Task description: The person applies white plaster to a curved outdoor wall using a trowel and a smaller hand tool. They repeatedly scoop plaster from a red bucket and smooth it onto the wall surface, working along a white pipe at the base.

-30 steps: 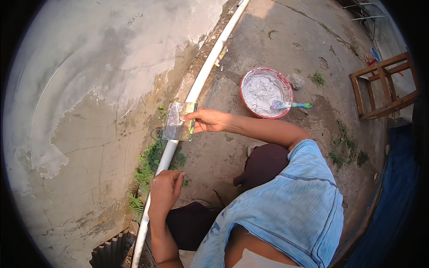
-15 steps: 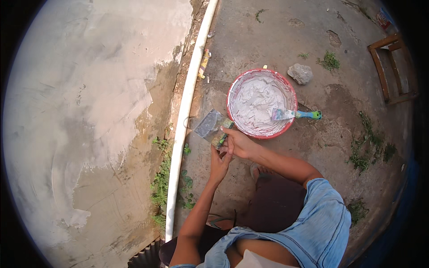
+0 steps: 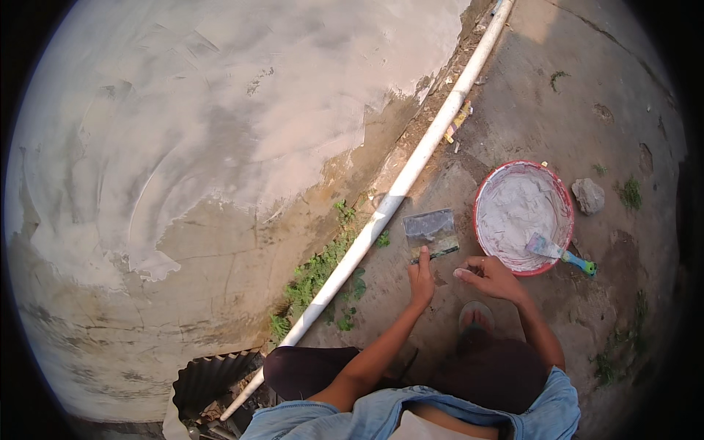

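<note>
My left hand (image 3: 421, 281) is closed round the handle of a wide putty knife (image 3: 430, 224), with a finger laid along it. The flat grey blade points away from me, its lower part smeared. To the right of the knife and apart from it, my right hand (image 3: 493, 279) has loosely bent fingers, thumb and forefinger apart, with nothing visible in them. Just beyond that hand stands a red-rimmed bucket (image 3: 479, 233) of whitish paste (image 3: 517, 209). A second putty knife with a blue-green handle (image 3: 578, 262) rests across its right rim, blade on the paste.
A partly coated wall (image 3: 242, 139) fills the left side. Along its foot a white pipe (image 3: 411, 172) runs diagonally, with green weeds (image 3: 320, 275) beside it. A stone (image 3: 588, 196) lies right of the bucket. Dark corrugated sheet (image 3: 209, 378) stands at lower left.
My right hand has let go of the putty knife and moved right, away from it. The left hand keeps the knife, now with its blade pointing straight ahead. The view has turned toward the wall.
</note>
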The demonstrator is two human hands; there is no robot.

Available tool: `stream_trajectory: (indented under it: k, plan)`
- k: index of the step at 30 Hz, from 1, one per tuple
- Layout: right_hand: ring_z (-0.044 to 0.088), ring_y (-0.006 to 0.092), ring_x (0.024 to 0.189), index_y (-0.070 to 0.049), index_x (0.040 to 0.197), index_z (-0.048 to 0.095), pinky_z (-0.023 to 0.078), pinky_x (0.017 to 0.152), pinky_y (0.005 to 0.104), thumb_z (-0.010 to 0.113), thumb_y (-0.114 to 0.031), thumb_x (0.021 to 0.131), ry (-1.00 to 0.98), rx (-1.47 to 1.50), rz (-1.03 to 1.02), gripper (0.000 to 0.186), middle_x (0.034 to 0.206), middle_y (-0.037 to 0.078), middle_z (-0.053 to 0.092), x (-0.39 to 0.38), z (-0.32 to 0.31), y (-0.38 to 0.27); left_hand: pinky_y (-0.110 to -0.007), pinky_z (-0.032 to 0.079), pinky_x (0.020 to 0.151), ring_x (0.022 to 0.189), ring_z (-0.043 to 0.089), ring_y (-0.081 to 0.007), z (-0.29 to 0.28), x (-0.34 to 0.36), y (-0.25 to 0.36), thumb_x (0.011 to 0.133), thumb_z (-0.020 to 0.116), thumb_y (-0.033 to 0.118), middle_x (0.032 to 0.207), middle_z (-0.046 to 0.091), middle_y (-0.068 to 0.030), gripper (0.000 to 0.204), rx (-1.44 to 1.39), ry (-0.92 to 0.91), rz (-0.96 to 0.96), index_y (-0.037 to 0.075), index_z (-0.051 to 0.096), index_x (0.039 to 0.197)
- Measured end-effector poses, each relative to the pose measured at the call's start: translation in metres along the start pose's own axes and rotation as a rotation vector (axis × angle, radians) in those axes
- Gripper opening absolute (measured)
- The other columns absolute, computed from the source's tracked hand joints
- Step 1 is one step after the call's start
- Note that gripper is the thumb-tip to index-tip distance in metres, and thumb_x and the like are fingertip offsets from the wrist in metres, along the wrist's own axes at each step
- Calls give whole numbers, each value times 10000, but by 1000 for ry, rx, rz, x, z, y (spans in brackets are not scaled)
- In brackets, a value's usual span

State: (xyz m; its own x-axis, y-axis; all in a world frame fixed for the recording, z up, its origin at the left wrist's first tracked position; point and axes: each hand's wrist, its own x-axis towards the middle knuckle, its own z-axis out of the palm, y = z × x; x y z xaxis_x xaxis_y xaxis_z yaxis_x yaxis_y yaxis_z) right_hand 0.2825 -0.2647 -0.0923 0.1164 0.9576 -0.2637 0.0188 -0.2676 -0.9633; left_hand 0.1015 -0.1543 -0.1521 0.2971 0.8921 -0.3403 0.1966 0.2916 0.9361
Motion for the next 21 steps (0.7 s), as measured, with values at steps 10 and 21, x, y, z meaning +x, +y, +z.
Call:
stream_trajectory:
  k: [10, 21]
  plan:
    - [608, 388, 1027, -48, 1201, 554, 464, 886, 465, 809, -226, 717, 621, -1052, 457, 575, 998, 197, 650, -88, -128, 33, -360, 557, 843, 966, 660, -206, -9, 28, 34, 963, 608, 275, 1126, 636, -86, 334, -547, -15, -199, 62, 533, 1209]
    - [660, 377, 866, -21, 1025, 618, 507, 757, 473, 780, -327, 755, 473, -1095, 485, 438, 883, 198, 682, -101, -111, 37, -485, 420, 1044, 1177, 565, -242, 2, 18, 23, 966, 603, 263, 1268, 606, -79, 376, -953, -332, -512, 99, 517, 1293]
